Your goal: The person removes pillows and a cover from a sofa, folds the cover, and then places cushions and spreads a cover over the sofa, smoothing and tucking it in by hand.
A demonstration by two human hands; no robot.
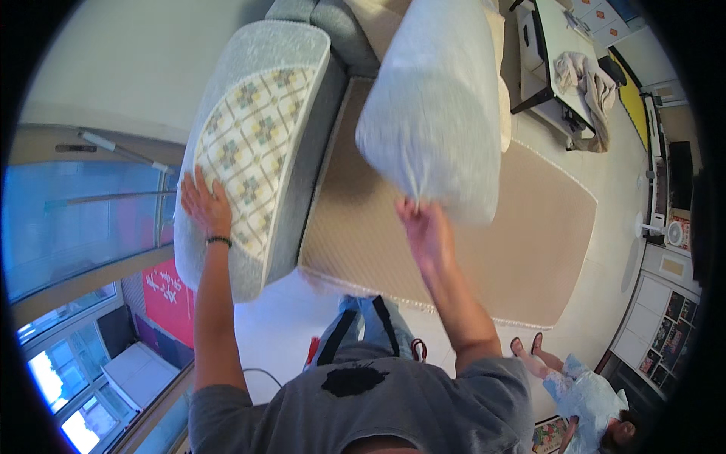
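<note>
Fingers pinched, my right hand (pixel 426 227) grips the near end of a large light-grey fabric cushion (pixel 437 113), which is lifted above a beige ribbed rug (pixel 363 221). The cushion's cloth is drawn into creases where I hold it. My left hand (pixel 207 204) lies flat, fingers spread, on the outer edge of a grey sofa armrest (pixel 295 42). A patterned cover (pixel 249 153) with a yellow and grey floral lattice lies over the armrest's top, beside my left fingers. Part of the sofa behind is hidden by the cushion.
A white-topped table (pixel 558 51) with a draped grey-beige cloth (pixel 592 96) stands at the far right. Another person (pixel 584 391) is at the lower right. Sliding glass doors (pixel 85 221) run along the left. A small white fan (pixel 675 232) is at the right wall.
</note>
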